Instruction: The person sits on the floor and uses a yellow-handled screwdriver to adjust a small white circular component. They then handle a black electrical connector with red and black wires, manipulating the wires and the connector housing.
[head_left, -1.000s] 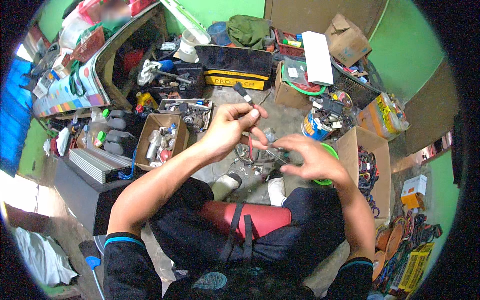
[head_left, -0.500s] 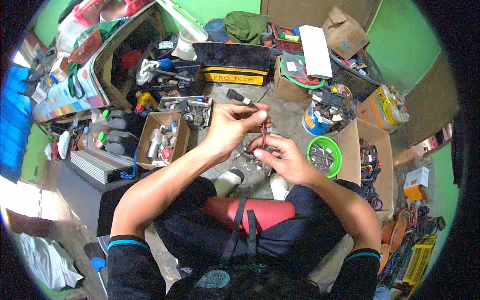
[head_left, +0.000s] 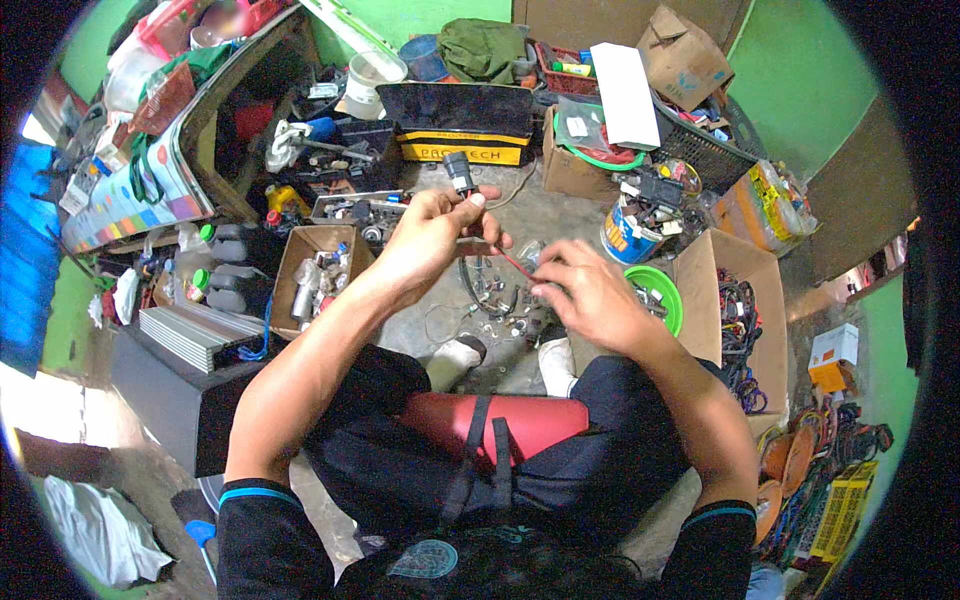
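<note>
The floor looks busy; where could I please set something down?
Bare floor shows between the toolbox, bucket and right hand, and also between the parts carton and left foot. Loose parts crowd the floor ahead of the feet.

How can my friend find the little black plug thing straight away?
Find the big black and yellow toolbox at the picture's top middle. Just below it is the person's left hand, with the black plug poking up from it. Unlike the loose parts scattered below, it is held up, with red wire showing beneath.
</note>
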